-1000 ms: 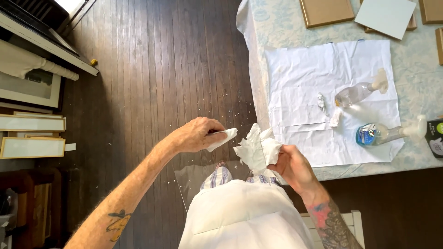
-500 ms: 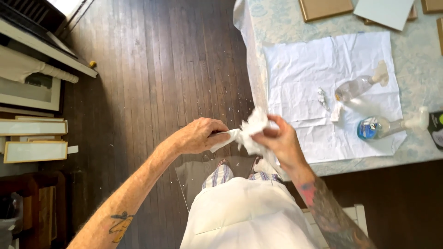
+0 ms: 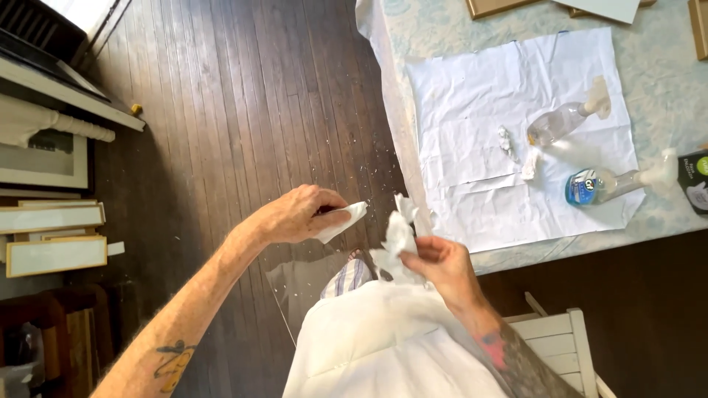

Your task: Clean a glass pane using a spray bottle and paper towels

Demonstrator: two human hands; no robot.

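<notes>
My left hand (image 3: 299, 215) is closed on a small white piece of paper (image 3: 345, 220), held out over the dark wooden floor. My right hand (image 3: 436, 267) grips a crumpled white paper wad (image 3: 397, 239) just right of it, close to the table's edge. The two papers are apart by a small gap. A clear sheet of glass (image 3: 301, 287) lies across my lap below both hands, partly hidden by my white shirt.
A table with a pale patterned cloth (image 3: 664, 66) carries a large white paper sheet (image 3: 479, 110), two spray bottles (image 3: 564, 121) (image 3: 608, 183) and small paper scraps (image 3: 506, 140). Picture frames (image 3: 51, 254) lean at the left. A white chair (image 3: 568, 343) stands at lower right.
The hands were apart, came together with the papers touching, and have now drawn apart again; my right hand has dropped lower with the wad.
</notes>
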